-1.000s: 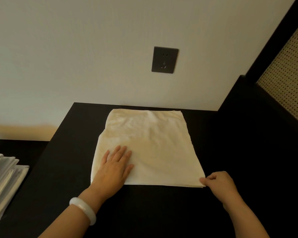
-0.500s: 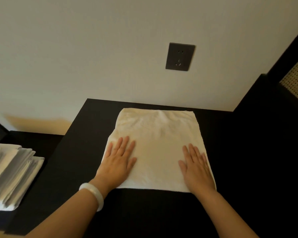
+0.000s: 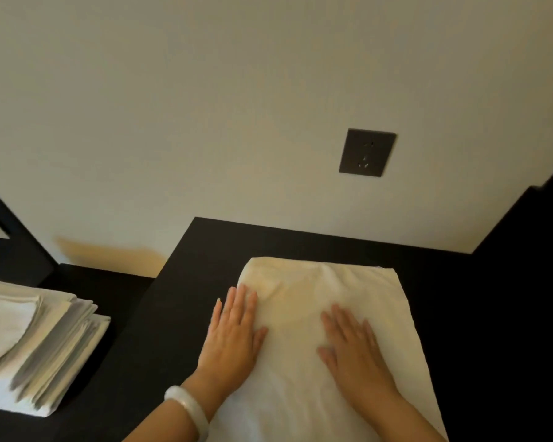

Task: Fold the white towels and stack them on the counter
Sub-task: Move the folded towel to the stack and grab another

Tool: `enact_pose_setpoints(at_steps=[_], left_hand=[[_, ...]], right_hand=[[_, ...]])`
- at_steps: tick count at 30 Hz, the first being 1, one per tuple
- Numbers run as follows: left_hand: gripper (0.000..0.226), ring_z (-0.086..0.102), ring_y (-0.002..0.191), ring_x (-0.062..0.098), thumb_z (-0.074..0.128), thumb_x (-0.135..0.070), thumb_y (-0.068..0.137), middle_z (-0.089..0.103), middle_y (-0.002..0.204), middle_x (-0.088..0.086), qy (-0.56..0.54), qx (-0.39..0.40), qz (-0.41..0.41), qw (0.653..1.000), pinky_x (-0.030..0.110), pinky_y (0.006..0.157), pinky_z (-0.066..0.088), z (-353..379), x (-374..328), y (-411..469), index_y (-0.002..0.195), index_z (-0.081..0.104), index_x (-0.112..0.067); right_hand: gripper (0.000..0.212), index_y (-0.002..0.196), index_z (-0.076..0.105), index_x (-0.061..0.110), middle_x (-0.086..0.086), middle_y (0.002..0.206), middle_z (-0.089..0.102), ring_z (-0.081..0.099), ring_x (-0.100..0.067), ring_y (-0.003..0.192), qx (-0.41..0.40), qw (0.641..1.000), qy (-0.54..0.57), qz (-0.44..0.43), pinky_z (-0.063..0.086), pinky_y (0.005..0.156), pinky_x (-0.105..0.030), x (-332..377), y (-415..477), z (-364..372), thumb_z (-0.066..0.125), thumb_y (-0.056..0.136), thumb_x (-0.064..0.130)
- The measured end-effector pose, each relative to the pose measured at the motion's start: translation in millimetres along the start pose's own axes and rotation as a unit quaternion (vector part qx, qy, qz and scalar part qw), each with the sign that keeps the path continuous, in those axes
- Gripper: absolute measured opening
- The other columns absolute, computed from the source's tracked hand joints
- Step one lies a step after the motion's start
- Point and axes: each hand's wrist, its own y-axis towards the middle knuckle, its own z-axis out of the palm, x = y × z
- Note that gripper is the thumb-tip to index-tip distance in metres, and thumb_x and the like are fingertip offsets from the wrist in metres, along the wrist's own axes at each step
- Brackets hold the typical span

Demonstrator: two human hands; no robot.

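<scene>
A folded white towel (image 3: 358,288) lies flat on the black counter (image 3: 179,314), reaching from near the wall to the bottom edge of the view. My left hand (image 3: 233,333) presses flat on the towel's left edge, fingers straight, some of them over the counter. My right hand (image 3: 355,349) lies flat on the towel's middle with fingers spread. A stack of folded white towels (image 3: 35,342) sits on a lower dark surface at the left.
A pale wall rises right behind the counter, with a dark socket plate (image 3: 366,152) above the towel. A tall dark panel (image 3: 530,250) borders the counter on the right. A white bangle (image 3: 189,409) circles my left wrist.
A second ago my right hand pinched the towel's near right corner; it let go and now lies flat on the towel. Both hands have slid toward the wall, and the view has swung left.
</scene>
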Motion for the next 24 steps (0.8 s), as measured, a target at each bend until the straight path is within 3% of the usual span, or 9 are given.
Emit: enact_pose_setpoints(at_steps=[1, 3, 6, 10, 14, 18, 20, 22, 24], left_hand=[[0.072, 0.007, 0.151, 0.024, 0.002, -0.06, 0.099, 0.007, 0.164, 0.006, 0.01, 0.02, -0.006, 1.0, 0.04, 0.12, 0.003, 5, 2, 1, 0.157, 0.013, -0.018], [0.065, 0.028, 0.146, 0.025, 0.019, -0.056, 0.103, 0.03, 0.159, 0.007, 0.012, 0.027, -0.013, 0.999, 0.042, 0.112, 0.017, 12, 3, 2, 0.152, 0.034, -0.015], [0.063, 0.029, 0.146, 0.023, 0.024, -0.055, 0.103, 0.031, 0.158, 0.005, 0.003, 0.023, 0.002, 1.0, 0.042, 0.111, 0.018, 12, 1, 2, 0.151, 0.036, -0.017], [0.062, 0.019, 0.149, 0.02, 0.023, -0.057, 0.103, 0.021, 0.162, 0.003, -0.038, 0.035, -0.006, 0.999, 0.041, 0.114, 0.013, 7, 0, 2, 0.154, 0.027, -0.022], [0.063, -0.036, 0.141, 0.01, 0.004, -0.062, 0.1, -0.038, 0.153, -0.01, -0.087, 0.018, -0.013, 0.996, 0.037, 0.12, -0.017, 1, 1, 0, 0.151, -0.022, -0.036], [0.064, -0.031, 0.144, 0.013, 0.006, -0.062, 0.1, -0.033, 0.156, -0.007, -0.098, 0.002, -0.029, 0.995, 0.037, 0.12, -0.017, 4, 0, -1, 0.153, -0.017, -0.033], [0.064, 0.0, 0.151, 0.019, 0.016, -0.06, 0.102, -0.003, 0.164, 0.001, -0.066, -0.001, -0.02, 0.998, 0.038, 0.118, -0.001, 7, 3, -1, 0.157, 0.011, -0.028], [0.063, 0.021, 0.148, 0.023, 0.024, -0.059, 0.102, 0.021, 0.161, 0.005, -0.057, -0.005, -0.045, 0.997, 0.043, 0.117, 0.012, 0, 3, -3, 0.154, 0.03, -0.023], [0.064, -0.003, 0.15, 0.022, 0.018, -0.059, 0.103, -0.003, 0.164, 0.002, -0.065, -0.026, -0.031, 0.997, 0.048, 0.123, -0.001, 3, 4, -2, 0.157, 0.011, -0.026]], right_hand=[[0.083, 0.158, -0.003, 0.028, 0.006, 0.165, -0.009, -0.014, -0.009, 0.149, 0.04, 0.999, -0.017, 0.0, -0.025, 0.112, -0.036, 2, 6, -1, -0.004, 0.084, 0.065], [0.063, 0.147, 0.037, 0.025, 0.005, 0.152, 0.034, 0.028, -0.018, 0.143, 0.015, 0.999, -0.034, -0.007, 0.012, 0.117, -0.042, 9, 21, -14, 0.015, 0.097, 0.055], [0.034, 0.104, 0.061, 0.023, 0.005, 0.106, 0.058, 0.055, -0.014, 0.101, -0.035, 0.999, 0.015, -0.025, 0.04, 0.09, -0.029, 28, 68, -44, 0.032, 0.104, 0.04], [0.025, 0.118, 0.061, 0.012, -0.004, 0.116, 0.062, 0.056, -0.026, 0.112, -0.014, 0.993, 0.056, -0.098, 0.043, 0.095, -0.036, 62, 150, -55, 0.048, 0.101, 0.026], [0.038, 0.13, 0.055, 0.016, -0.005, 0.127, 0.06, 0.052, -0.028, 0.123, 0.058, 0.992, -0.041, -0.108, 0.031, 0.105, -0.044, 109, 201, -61, 0.043, 0.103, 0.039], [0.063, 0.135, 0.054, 0.014, -0.007, 0.138, 0.055, 0.043, -0.029, 0.134, 0.147, 0.972, -0.171, -0.065, 0.02, 0.114, -0.049, 126, 229, -65, 0.038, 0.097, 0.062], [0.049, 0.114, 0.061, 0.017, -0.005, 0.122, 0.061, 0.05, -0.027, 0.125, 0.151, 0.977, -0.127, -0.083, 0.035, 0.105, -0.041, 123, 235, -63, 0.049, 0.093, 0.059], [0.033, 0.083, 0.05, 0.022, 0.003, 0.095, 0.054, 0.057, -0.018, 0.098, 0.17, 0.98, -0.059, -0.089, 0.043, 0.078, -0.026, 118, 236, -60, 0.056, 0.093, 0.053], [0.044, 0.068, 0.034, 0.026, 0.009, 0.078, 0.04, 0.043, -0.007, 0.071, 0.208, 0.975, -0.034, -0.068, 0.032, 0.059, -0.018, 117, 234, -60, 0.056, 0.092, 0.056]])
